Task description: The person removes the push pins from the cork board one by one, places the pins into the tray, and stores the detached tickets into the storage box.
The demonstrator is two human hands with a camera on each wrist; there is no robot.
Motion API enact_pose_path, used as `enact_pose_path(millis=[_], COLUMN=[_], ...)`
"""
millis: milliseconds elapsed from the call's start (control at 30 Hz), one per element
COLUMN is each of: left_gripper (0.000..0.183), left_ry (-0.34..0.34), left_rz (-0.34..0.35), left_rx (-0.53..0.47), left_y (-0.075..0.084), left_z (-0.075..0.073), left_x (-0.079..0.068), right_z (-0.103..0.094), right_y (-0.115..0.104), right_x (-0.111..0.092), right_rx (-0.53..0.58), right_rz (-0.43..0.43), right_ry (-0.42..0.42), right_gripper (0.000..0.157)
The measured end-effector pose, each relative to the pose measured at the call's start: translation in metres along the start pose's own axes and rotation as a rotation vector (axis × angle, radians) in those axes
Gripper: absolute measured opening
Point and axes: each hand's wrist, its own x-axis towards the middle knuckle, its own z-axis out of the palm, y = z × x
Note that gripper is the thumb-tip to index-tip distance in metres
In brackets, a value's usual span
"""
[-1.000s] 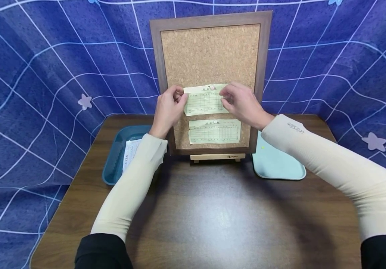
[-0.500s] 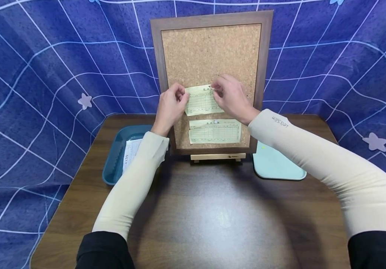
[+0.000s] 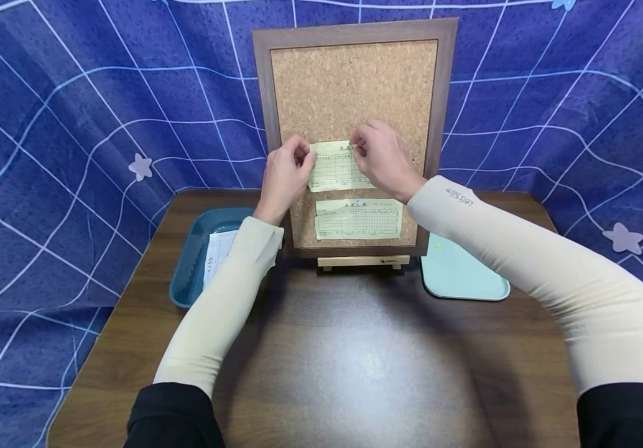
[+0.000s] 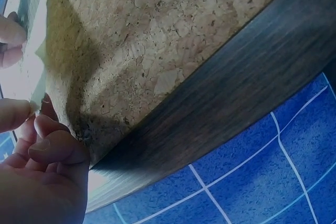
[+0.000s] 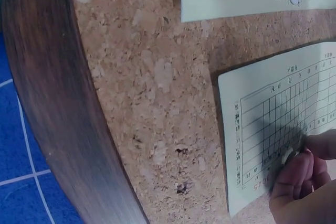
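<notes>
A pale green printed slip point(image 3: 329, 169) lies against the cork board point(image 3: 355, 87). My left hand point(image 3: 286, 174) pinches its upper left edge between thumb and fingers; the left wrist view shows this edge point(image 4: 38, 85) lifted off the cork. At the slip's top middle, my right hand point(image 3: 384, 155) pinches a small thumbtack, mostly hidden by the fingers; a pale bit of the tack point(image 5: 287, 155) shows at the fingertips in the right wrist view. Below hangs a second slip point(image 3: 357, 223), fixed by a round white tack point(image 3: 360, 203).
The framed board leans on a small wooden stand point(image 3: 363, 261) on the brown table point(image 3: 321, 348). At left is a dark teal tray point(image 3: 187, 283) holding white printed paper point(image 3: 217, 252). A light blue tray point(image 3: 464, 274) lies at right. Blue patterned cloth point(image 3: 75, 155) hangs behind.
My right hand has moved left and slightly up, from the slip's right side to the tack at its top middle. My left hand has stayed on the left edge.
</notes>
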Motion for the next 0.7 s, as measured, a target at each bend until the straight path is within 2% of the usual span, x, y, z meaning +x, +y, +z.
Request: enact_pose_path(millis=[400,700], left_gripper=[0.011,0.011], left_ry=[-0.010,0.000], left_rz=[-0.004,0.008], left_rx=[-0.010,-0.008], left_y=[0.0044,0.0038], left_z=[-0.0013,-0.0017], left_x=[-0.0003,-0.0002], right_z=[-0.0011,0.0000], right_y=[-0.0014,0.0001], right_x=[0.0009,-0.0010], right_rx=[-0.018,0.018], right_rz=[0.014,-0.017], right_ry=[-0.029,0.002], right_gripper=[0.008,0.009])
